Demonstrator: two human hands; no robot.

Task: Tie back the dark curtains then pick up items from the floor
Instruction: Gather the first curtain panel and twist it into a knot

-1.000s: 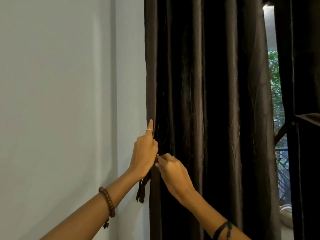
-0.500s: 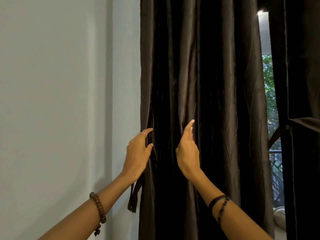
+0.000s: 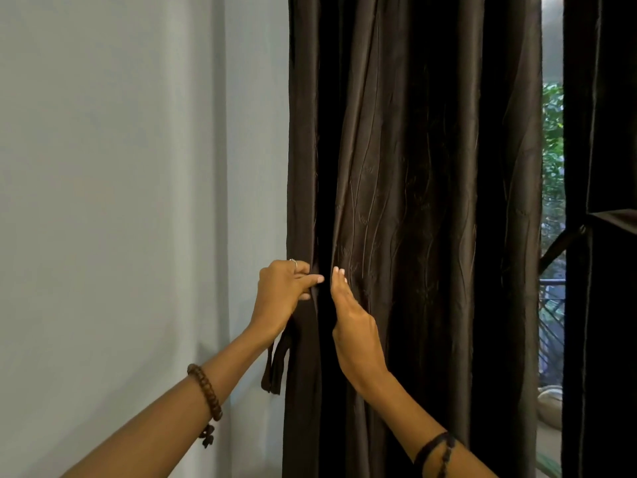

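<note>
A dark brown curtain (image 3: pixel 413 201) hangs in long folds beside a pale wall. My left hand (image 3: pixel 281 294) grips the curtain's left edge at about waist height, fingers curled round the fabric. A dark tie-back strap (image 3: pixel 275 367) dangles below that hand, next to the wall. My right hand (image 3: pixel 351 322) lies flat against a fold just to the right, fingers straight and pointing up, touching the cloth. The two hands are a few centimetres apart.
A pale grey-blue wall (image 3: pixel 138 201) fills the left side. A second dark curtain panel (image 3: pixel 606 132) hangs at far right. Between the panels a narrow gap (image 3: pixel 551 201) shows green foliage and a railing. A pale object (image 3: pixel 549 405) lies low by the gap.
My right hand has shifted left and down, close to my left hand, fingers now flat on the cloth. My left hand has closed round the curtain edge.
</note>
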